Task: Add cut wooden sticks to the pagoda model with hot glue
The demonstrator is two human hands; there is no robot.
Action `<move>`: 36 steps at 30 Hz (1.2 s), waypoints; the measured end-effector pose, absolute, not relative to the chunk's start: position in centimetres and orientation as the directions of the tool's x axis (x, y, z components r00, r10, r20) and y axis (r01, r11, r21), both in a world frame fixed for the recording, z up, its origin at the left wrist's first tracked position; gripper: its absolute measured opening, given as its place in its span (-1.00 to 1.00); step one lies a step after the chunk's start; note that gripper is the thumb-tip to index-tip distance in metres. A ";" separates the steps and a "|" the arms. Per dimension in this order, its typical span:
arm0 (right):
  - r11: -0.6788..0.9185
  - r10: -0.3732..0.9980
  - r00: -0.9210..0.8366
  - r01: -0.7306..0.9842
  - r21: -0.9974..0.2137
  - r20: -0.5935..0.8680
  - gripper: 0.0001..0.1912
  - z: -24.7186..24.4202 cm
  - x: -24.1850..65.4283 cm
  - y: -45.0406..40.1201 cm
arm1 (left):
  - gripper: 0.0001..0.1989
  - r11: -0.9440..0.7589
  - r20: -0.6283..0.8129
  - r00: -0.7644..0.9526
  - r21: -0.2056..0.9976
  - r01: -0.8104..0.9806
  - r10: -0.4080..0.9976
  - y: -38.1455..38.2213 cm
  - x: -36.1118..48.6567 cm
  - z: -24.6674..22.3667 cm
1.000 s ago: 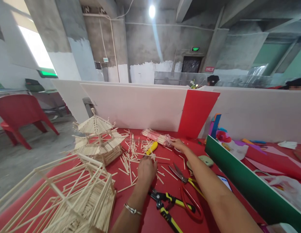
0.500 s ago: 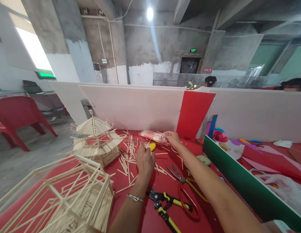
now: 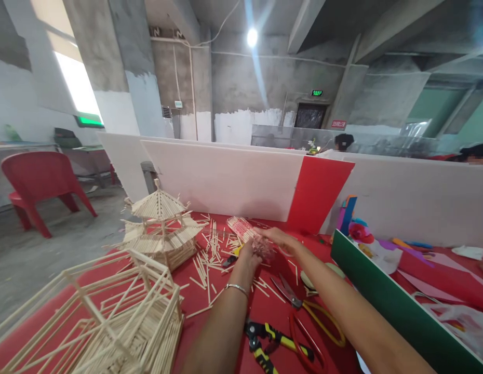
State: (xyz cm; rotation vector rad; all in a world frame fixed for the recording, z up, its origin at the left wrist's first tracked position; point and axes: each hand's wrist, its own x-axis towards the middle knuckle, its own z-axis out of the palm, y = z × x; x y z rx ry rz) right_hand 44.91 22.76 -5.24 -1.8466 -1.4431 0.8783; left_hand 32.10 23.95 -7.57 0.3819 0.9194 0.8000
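Observation:
A clear plastic bag of thin wooden sticks [image 3: 241,228] is held between both hands above the red table. My left hand [image 3: 247,258] is closed on its near, crumpled end. Beside it, my right hand [image 3: 278,240] has its fingers on the bag's right side. Loose sticks [image 3: 202,267] lie scattered to the left, with a yellow and black tool [image 3: 230,259] next to my left hand. Behind them stands a pagoda-like stick model [image 3: 161,228]. Nearer, at the lower left, is an open stick frame [image 3: 120,311].
Yellow-black pliers [image 3: 260,337] and shears with red and yellow handles [image 3: 294,298] lie near my forearms. A green board [image 3: 381,291] stands at the right, before coloured paper and plastic. White panels [image 3: 226,176] rise behind the red table [image 3: 210,337].
My left hand has moved from the loose sticks up and right onto the bag. The bag is now tilted, its near end crumpled. The whole view has shifted slightly.

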 end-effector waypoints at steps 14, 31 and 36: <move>-0.355 0.934 0.302 0.712 -0.605 -0.193 -0.63 -7.6 39.3 30.6 | -0.62 0.633 -0.478 0.416 0.618 -0.467 0.774 22.6 31.2 -8.5; 0.312 0.948 -0.249 0.852 -0.421 0.200 -0.67 -0.5 46.9 20.8 | -0.62 0.782 -0.324 0.738 0.451 -0.430 0.593 20.8 27.9 -3.4; 0.234 0.921 -0.071 0.887 -0.398 0.383 -0.49 0.1 44.1 20.4 | -0.76 0.638 -0.281 0.592 0.518 -0.569 0.756 21.8 28.6 -3.2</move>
